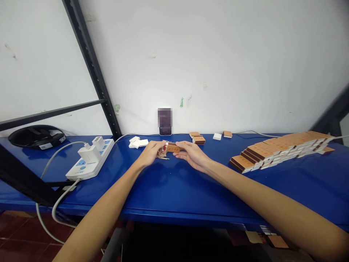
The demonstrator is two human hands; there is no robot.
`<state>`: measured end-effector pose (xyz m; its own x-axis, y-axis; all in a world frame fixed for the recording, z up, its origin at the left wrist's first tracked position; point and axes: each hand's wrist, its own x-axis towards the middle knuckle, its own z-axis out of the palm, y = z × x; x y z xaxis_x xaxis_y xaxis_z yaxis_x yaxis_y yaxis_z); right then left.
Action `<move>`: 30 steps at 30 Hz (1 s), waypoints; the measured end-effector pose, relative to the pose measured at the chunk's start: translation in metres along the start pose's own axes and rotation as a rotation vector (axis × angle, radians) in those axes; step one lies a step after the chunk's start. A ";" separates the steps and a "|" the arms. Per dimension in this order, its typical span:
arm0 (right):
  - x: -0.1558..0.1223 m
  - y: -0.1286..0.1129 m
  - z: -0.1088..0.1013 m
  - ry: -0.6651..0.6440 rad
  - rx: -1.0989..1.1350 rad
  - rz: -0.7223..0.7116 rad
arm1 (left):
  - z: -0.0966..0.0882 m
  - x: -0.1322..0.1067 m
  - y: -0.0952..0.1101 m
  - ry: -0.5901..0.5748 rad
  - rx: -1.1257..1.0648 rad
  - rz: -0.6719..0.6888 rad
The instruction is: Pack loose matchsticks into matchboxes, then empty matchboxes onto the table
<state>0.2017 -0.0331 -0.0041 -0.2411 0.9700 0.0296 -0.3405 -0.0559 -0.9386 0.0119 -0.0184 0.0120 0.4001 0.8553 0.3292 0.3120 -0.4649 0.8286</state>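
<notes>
Along a plain white wall runs a glossy blue counter, and at its middle two bare hands meet over a small orange-brown cardboard box with dark printing. The box is off to the front, between the hands, its long side facing the viewer.

The right grip is closed on it, thumb above and fingers beneath its right end. The left grip curls at the opposite end; the fingertips are too small to tell whether they pinch anything. Red and pale bits show at this left end, between box and left fingers; how much the box holds cannot be made out. Thin pale wooden sticks lie just below.

Left of the hands is a loose cluster of flat white rectangular pieces. Right of them, near the wall, sit a few orange-brown boxes with dark sides, a white block and a single orange-brown box. Farther right stretches a long, stepped stack of orange-topped boxes with white ends, their insides hidden.

A dark-screened phone leans upright against the wall; far left, a white power strip carries two white chargers.
</notes>
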 end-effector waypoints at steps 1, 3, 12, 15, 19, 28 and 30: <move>0.000 0.001 0.000 0.002 -0.006 0.007 | -0.001 0.001 -0.001 0.007 0.008 -0.014; 0.001 0.003 -0.002 0.006 -0.039 0.008 | -0.004 0.001 -0.001 -0.010 0.080 0.001; 0.009 0.013 -0.005 -0.131 -0.893 -0.528 | -0.039 -0.011 -0.008 -0.141 0.590 0.102; 0.011 0.017 -0.006 -0.149 -1.050 -0.632 | -0.045 -0.013 -0.016 -0.147 0.700 0.136; 0.009 0.015 -0.014 -0.152 -1.136 -0.662 | -0.046 -0.012 -0.021 -0.148 0.736 0.189; -0.004 -0.031 -0.044 -0.006 -1.373 -0.608 | -0.044 -0.014 -0.022 -0.147 0.706 0.194; 0.002 -0.048 -0.054 0.136 -1.487 -0.580 | -0.044 -0.014 -0.020 -0.139 0.716 0.193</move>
<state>0.2664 -0.0159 0.0223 -0.2933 0.7945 0.5317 0.8123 0.5004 -0.2996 -0.0377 -0.0110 0.0108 0.5945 0.7290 0.3393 0.6902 -0.6791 0.2498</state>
